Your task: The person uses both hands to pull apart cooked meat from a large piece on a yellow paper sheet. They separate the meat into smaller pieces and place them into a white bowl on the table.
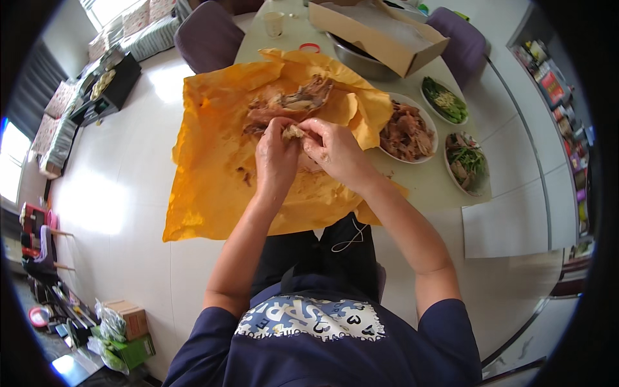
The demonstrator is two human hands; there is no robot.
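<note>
My left hand (278, 157) and my right hand (333, 152) meet over a sheet of yellow-orange paper (208, 193) spread on the table. Between their fingertips they pinch a small pale piece of meat (292, 132). Just beyond the hands, a larger piece of cooked meat on the bone (304, 99) lies on the paper, browned and partly pulled apart. Small brown scraps (245, 176) lie to the left of my left hand. Right of the paper, an oval white plate (436, 138) is heaped with torn meat (408, 133).
Two plates of greens, one farther back (444, 101) and one nearer (467, 162), stand at the table's right edge. Behind the paper are a metal bowl (358, 60), an open cardboard box (411, 60) over it, a cup (274, 24) and a red ring (309, 47). Purple chairs flank the table.
</note>
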